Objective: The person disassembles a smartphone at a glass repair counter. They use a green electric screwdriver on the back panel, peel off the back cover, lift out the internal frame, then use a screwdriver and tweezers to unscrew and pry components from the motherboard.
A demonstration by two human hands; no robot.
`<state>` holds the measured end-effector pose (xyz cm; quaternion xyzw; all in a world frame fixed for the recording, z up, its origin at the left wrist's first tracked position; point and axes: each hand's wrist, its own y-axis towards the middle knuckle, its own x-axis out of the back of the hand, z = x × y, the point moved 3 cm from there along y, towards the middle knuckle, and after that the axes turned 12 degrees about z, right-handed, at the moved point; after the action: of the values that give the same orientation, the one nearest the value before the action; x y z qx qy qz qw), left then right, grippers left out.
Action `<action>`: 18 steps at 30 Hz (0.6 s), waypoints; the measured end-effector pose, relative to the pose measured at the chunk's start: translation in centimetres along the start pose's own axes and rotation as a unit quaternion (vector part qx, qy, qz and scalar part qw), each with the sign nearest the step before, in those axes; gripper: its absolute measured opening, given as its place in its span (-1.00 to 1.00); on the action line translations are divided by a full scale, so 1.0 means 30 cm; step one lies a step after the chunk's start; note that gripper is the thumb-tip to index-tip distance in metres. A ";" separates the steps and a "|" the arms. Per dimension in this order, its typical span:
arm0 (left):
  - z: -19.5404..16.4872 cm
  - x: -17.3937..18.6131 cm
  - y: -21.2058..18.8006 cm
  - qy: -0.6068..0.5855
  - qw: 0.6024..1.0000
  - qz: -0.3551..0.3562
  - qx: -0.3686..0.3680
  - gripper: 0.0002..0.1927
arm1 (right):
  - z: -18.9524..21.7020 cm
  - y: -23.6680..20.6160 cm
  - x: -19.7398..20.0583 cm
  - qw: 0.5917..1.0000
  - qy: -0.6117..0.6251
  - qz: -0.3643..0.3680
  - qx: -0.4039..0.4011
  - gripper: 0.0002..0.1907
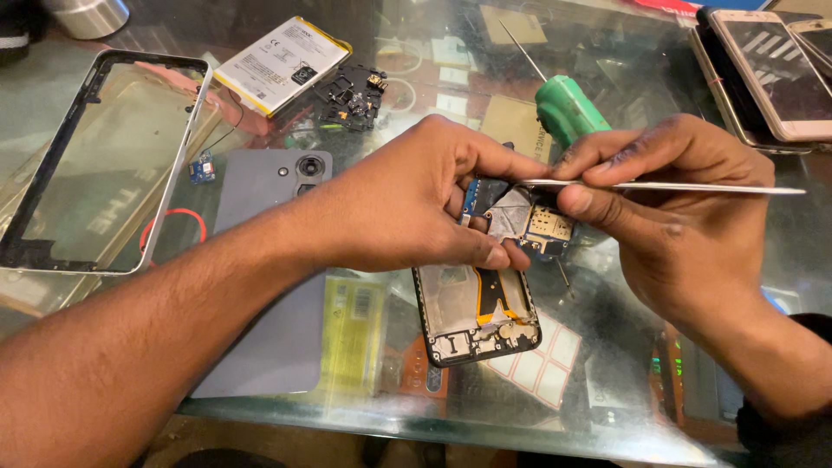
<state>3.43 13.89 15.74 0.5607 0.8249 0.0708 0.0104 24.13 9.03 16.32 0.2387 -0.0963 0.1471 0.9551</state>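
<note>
Two hands work a small circuit board over an opened phone on a glass table.

Nearest, the phone [477, 316] lies open, its shell bare. Above it the left hand [407, 204] pinches the board [520, 221] between thumb and fingers, steadying it, while the right hand [667, 199] grips thin metal tweezers [667, 185] flat, tips on the board. Left lie a grey back cover [273, 269] and an empty frame [104, 160]. Farther off: a green screwdriver [563, 108] and a white-labelled rectangular battery [282, 62].
</note>
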 end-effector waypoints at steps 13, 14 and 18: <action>-0.004 0.030 -0.001 0.037 0.996 -0.080 -0.007 -0.62 | 0.016 0.003 0.004 0.999 0.026 -0.024 0.022 -0.79; -0.006 0.032 -0.004 0.037 0.995 -0.087 -0.019 -0.65 | 0.020 0.001 0.005 0.999 0.033 -0.035 0.023 -0.79; -0.010 0.036 -0.016 0.028 0.993 -0.103 -0.051 -0.78 | 0.035 -0.005 0.001 0.999 0.010 -0.045 0.024 -0.80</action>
<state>2.56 14.70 16.04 0.4692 0.8735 0.1273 0.0233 24.09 8.41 17.18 0.2639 -0.0720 0.1083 0.9557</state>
